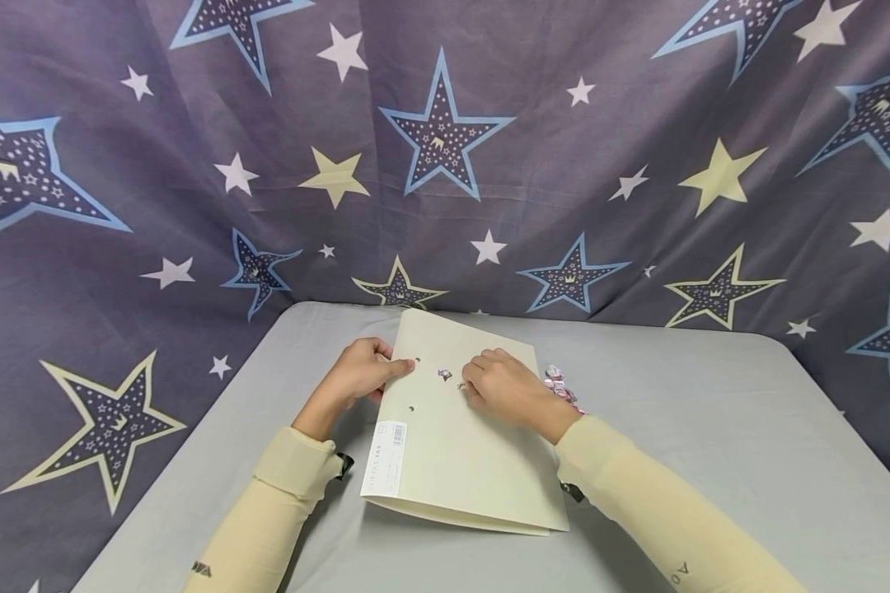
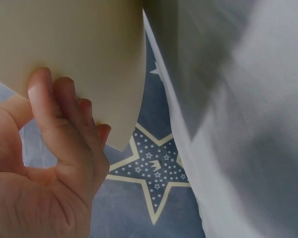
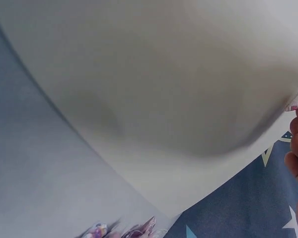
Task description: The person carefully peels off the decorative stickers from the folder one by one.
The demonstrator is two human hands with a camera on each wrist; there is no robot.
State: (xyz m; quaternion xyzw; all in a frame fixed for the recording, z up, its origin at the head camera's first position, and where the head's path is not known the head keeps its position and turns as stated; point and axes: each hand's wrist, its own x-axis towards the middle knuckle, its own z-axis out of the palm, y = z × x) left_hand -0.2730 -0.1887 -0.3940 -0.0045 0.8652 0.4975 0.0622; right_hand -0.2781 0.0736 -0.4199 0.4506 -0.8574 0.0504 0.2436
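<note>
A cream file folder [image 1: 475, 461] stands slightly raised and tilted on the table, its lower edge gaping. My left hand [image 1: 358, 372] grips its left edge, thumb on the front cover near a round hole, fingers behind, as the left wrist view shows. A small pink-and-dark patterned piece [image 1: 444, 375] sits on the cover. Just right of it, my right hand [image 1: 508, 387] has curled fingers over the cover and pinches a small pink patterned piece [image 3: 292, 105], mostly hidden by the fingers. Whether this piece touches the cover I cannot tell.
Several small shiny pink-and-white pieces [image 1: 556, 383] lie on the table just beyond the folder's right edge. A white label [image 1: 387, 457] with a barcode is on the folder's lower left. A star-patterned cloth [image 1: 445, 206] hangs behind the grey-covered table [image 1: 682, 428].
</note>
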